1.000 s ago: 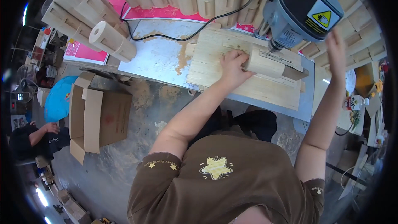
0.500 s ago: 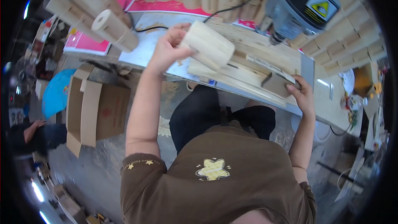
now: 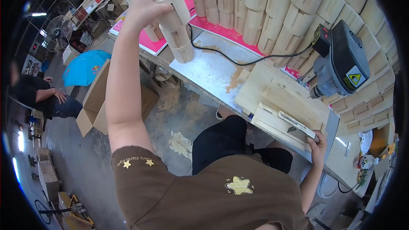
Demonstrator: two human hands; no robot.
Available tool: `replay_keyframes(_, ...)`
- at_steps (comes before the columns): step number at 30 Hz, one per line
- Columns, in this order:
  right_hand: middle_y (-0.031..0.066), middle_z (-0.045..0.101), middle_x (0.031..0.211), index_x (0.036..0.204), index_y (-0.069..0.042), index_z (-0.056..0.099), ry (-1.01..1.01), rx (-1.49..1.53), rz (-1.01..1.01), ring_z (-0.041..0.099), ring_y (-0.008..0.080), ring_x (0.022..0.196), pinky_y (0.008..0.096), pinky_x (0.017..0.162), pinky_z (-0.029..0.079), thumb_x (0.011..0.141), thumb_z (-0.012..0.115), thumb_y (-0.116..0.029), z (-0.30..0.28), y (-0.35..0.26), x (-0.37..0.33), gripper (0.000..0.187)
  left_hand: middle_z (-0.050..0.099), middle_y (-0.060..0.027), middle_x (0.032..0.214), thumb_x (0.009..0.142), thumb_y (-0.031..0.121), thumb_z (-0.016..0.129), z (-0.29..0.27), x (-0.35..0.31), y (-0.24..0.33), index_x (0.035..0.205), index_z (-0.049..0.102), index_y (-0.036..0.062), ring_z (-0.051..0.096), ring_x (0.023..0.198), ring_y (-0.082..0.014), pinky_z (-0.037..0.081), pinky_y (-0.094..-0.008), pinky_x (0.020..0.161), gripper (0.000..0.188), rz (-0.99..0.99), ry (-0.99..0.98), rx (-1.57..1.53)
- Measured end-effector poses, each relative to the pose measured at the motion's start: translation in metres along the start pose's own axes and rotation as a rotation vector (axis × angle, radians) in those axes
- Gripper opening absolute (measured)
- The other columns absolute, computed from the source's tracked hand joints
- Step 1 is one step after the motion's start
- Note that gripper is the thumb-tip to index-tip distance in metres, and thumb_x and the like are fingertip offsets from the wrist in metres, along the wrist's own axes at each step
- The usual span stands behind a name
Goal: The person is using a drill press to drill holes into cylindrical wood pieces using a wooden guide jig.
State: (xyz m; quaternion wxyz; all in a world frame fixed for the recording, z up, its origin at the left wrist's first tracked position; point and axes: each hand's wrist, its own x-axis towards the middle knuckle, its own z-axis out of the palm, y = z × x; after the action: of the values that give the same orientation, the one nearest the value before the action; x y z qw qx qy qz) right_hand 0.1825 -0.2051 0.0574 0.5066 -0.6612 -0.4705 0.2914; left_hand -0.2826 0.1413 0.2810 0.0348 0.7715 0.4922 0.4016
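High at the left, my left hand (image 3: 147, 6) is closed round the top of a pale wooden cylinder (image 3: 178, 6) with a hole in its end. That cylinder stands on or just over another wooden cylinder (image 3: 181, 49) at the bench's left part. Far to the right, my right hand (image 3: 317, 147) pinches the end of a hinged flap on a wooden jig (image 3: 272, 119). A silvery hinge strip (image 3: 298, 124) runs along the flap, and the jig's bed holds no cylinder.
A drill head (image 3: 341, 64) overhangs the wooden base board (image 3: 277, 89). Its black cord (image 3: 238, 63) crosses the white sheet. Stacked slotted wooden cylinders (image 3: 257, 12) wall the back. A cardboard box (image 3: 96, 102) stands on the floor at left; beyond it sits another person (image 3: 40, 93).
My left hand has carried the wooden cylinder from above the jig up and left to the stack. My right hand stays at the jig, where the flap has shifted. The view has turned left.
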Motion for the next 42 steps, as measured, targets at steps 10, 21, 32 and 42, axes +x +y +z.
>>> replay_keyframes(10,0.0020,0.056,0.087,0.096,-0.001,0.060,0.029,0.076,0.056,0.053,0.0123,0.084,0.0239,0.074,0.042,0.075,0.066,-0.001,0.007,0.000,-0.005,0.023,0.064,-0.0193,0.086,0.052,0.020,0.077,0.028,0.049,-0.047,0.084,0.066,-0.0034,0.064,0.079,-0.0281,0.052,-0.0346,0.071,0.041,-0.120,-0.084,0.308)
replay_keyframes(21,0.0035,0.056,0.088,0.095,0.000,0.061,0.032,0.037,0.020,0.053,0.0128,0.085,0.0238,0.075,0.041,0.073,0.068,0.000,0.003,0.005,0.000,0.023,0.064,-0.0186,0.074,0.051,0.019,0.076,0.038,0.051,-0.057,0.076,0.065,-0.0046,0.065,0.068,-0.0280,0.052,-0.0347,0.064,0.036,-0.136,-0.091,0.238)
replay_keyframes(32,0.0065,0.060,0.091,0.096,0.000,0.064,0.027,0.029,-0.021,0.057,0.0168,0.087,0.0266,0.075,0.044,0.070,0.069,-0.002,0.007,0.002,-0.005,0.027,0.061,-0.0224,0.083,0.052,0.026,0.077,0.018,0.050,-0.056,0.082,0.062,-0.0041,0.061,0.078,-0.0327,0.050,-0.0384,0.072,0.045,-0.123,-0.181,0.346)
replay_keyframes(42,0.0077,0.060,0.091,0.097,0.000,0.064,0.070,0.114,-0.020,0.058,0.0176,0.086,0.0279,0.077,0.044,0.070,0.069,0.001,0.006,0.002,-0.005,0.027,0.059,-0.0193,0.107,0.065,0.035,0.077,0.063,0.141,0.096,0.113,0.053,-0.0031,0.056,0.104,-0.0251,0.045,-0.0354,0.085,0.066,0.116,0.010,-0.126)
